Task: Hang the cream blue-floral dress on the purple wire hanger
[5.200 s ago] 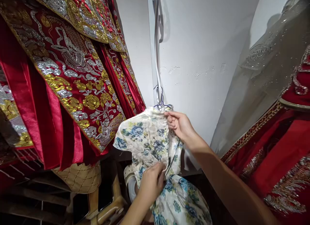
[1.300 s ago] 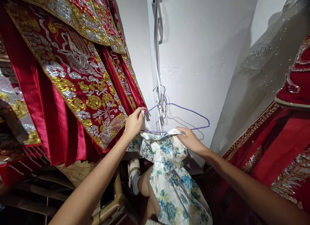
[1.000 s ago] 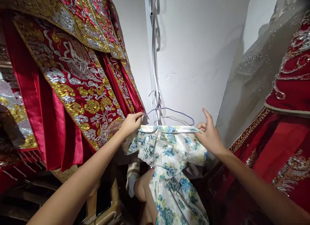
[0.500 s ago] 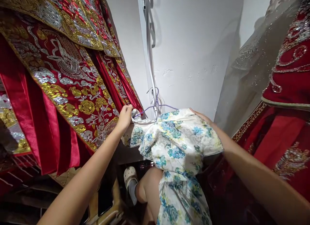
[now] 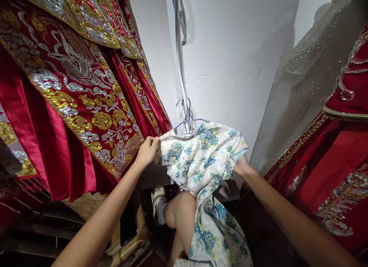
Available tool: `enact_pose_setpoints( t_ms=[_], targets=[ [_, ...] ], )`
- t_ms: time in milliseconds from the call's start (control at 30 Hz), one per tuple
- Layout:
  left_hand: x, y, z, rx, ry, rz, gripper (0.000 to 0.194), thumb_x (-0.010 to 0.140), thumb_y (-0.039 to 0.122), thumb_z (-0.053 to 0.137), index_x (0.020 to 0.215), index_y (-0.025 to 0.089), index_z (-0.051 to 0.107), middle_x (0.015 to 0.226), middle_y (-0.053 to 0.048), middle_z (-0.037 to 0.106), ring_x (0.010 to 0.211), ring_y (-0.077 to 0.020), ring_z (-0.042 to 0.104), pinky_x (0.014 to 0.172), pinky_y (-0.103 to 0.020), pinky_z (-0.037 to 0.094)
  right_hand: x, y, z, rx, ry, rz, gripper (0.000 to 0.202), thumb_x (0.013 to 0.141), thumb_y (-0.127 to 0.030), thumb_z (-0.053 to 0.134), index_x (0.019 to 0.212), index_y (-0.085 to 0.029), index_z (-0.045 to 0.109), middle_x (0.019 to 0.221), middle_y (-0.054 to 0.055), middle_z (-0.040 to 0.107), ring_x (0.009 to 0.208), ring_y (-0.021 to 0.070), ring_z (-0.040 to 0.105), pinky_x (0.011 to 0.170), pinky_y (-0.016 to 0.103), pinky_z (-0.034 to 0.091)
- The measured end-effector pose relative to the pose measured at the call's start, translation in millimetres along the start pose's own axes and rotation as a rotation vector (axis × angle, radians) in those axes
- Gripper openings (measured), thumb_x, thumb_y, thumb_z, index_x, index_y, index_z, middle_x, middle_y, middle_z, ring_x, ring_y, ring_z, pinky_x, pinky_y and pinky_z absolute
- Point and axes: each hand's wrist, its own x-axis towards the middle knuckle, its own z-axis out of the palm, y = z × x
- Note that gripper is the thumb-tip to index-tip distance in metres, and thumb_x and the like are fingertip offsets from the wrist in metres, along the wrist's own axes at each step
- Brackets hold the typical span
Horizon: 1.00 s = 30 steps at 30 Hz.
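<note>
A white dress with blue and green flowers hangs on a thin purple hanger in front of me. Its short sleeves spread to both sides, and the skirt drapes down over my leg. My left hand pinches the dress at the left sleeve and shoulder. On the other side my right hand is at the underside of the right sleeve, its fingers partly hidden by the cloth and smeared by motion. The hanger's hook is up by a white metal upright.
Red gowns with gold and silver embroidery hang close on the left. A beaded red gown and sheer sparkly fabric crowd the right. A pale wall stands behind. Below are a wooden chair and my shoe.
My right hand has moved from the dress's right shoulder down to beneath the sleeve. The right shoulder now lies over the hanger. My left hand has slid slightly down toward the sleeve.
</note>
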Motion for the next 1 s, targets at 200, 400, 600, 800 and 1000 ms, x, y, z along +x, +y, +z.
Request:
enact_pose_setpoints(
  t_ms=[200, 400, 600, 800, 1000],
  targets=[
    [-21.3, 0.4, 33.9, -0.349, 0.141, 0.105, 0.029, 0.089, 0.04, 0.05, 0.097, 0.017, 0.064, 0.096, -0.007, 0.07, 0.09, -0.0222, 0.062, 0.081, -0.03, 0.046, 17.6, -37.1, -22.7, 0.031, 0.031, -0.14, 0.031, 0.088, -0.05, 0.063, 0.106, -0.026, 0.072, 0.121, 0.005, 0.073, 0.133, 0.0253, 0.056, 0.112, 0.048, 0.046],
    [-13.2, 43.9, 46.6, -0.216, 0.05, 0.307, 0.023, 0.092, 0.031, 0.049, 0.088, 0.017, 0.066, 0.084, -0.002, 0.069, 0.079, -0.0186, 0.061, 0.074, -0.026, 0.042, -8.5, -86.5, 36.5, -0.078, 0.021, -0.502, 0.032, 0.088, -0.047, 0.069, 0.114, -0.029, 0.07, 0.12, 0.002, 0.072, 0.129, 0.023, 0.06, 0.114, 0.041, 0.046],
    [-2.8, 71.6, 78.1, -0.277, 0.064, 0.324, 0.031, 0.097, 0.032, 0.038, 0.077, 0.018, 0.057, 0.068, 0.001, 0.056, 0.067, -0.0159, 0.051, 0.065, -0.025, 0.036, -52.4, -97.5, 114.0, -0.364, -0.236, -0.605, 0.041, 0.095, -0.051, 0.059, 0.129, -0.027, 0.063, 0.123, 0.006, 0.07, 0.121, 0.0248, 0.063, 0.105, 0.042, 0.052],
    [6.2, 102.7, 58.2, -0.168, 0.134, 0.36, 0.033, 0.097, 0.032, 0.039, 0.077, 0.017, 0.061, 0.068, 0.001, 0.057, 0.066, -0.0151, 0.05, 0.065, -0.024, 0.034, -11.0, -121.2, 105.2, -0.362, 0.081, -0.814, 0.048, 0.098, -0.05, 0.052, 0.139, -0.025, 0.054, 0.135, 0.009, 0.063, 0.133, 0.0265, 0.055, 0.112, 0.047, 0.043],
    [11.1, 135.8, 43.7, -0.097, -0.042, 0.46, 0.031, 0.098, 0.027, 0.044, 0.082, 0.016, 0.067, 0.075, -0.003, 0.065, 0.074, -0.0193, 0.058, 0.071, -0.028, 0.04, -30.5, -125.6, 90.6, -0.347, 0.288, -0.947, 0.046, 0.099, -0.045, 0.051, 0.141, -0.025, 0.054, 0.136, 0.007, 0.061, 0.136, 0.0258, 0.052, 0.118, 0.045, 0.037]
  ],
)
